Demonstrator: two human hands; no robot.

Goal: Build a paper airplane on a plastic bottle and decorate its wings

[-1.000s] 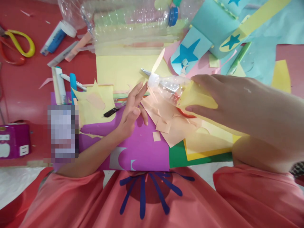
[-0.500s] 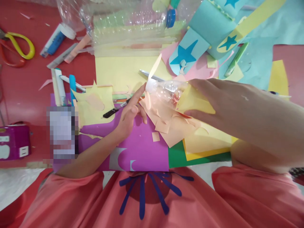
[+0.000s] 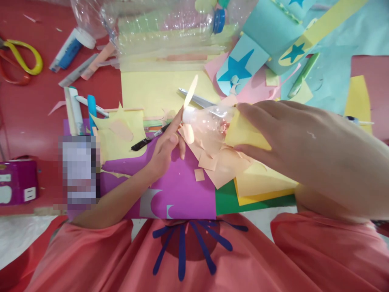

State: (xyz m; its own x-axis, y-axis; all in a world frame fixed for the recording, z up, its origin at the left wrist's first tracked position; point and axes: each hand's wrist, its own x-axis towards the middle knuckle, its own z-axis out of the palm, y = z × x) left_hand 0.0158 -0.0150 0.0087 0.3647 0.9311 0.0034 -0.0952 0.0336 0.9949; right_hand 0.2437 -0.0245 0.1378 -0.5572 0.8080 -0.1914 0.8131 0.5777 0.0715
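My right hand (image 3: 264, 125) is wrapped round a small clear plastic bottle (image 3: 209, 121) with a yellow paper band (image 3: 244, 132) on its body. The bottle lies on its side, its white cap (image 3: 189, 115) pointing left. Pale paper blades (image 3: 191, 91) stick out above and below the cap. With its fingers apart, my left hand (image 3: 167, 150) has its index fingertip at the cap and holds nothing. Beneath the bottle lie peach paper scraps (image 3: 225, 170) on a purple sheet (image 3: 188, 194). Scissors (image 3: 197, 99) rest just behind it.
Large clear bottles (image 3: 164, 28) lie at the back, beside a light blue paper piece with stars (image 3: 243, 65). At the left are yellow-handled scissors (image 3: 36, 56), glue (image 3: 71, 48), markers (image 3: 74, 109) and a black pen (image 3: 146, 142). A yellow paper star (image 3: 121, 132) lies left of my left hand.
The bottle has shifted slightly left in my right hand. The paper blades at its cap have changed angle, and my left index finger has drawn back a little to the left.
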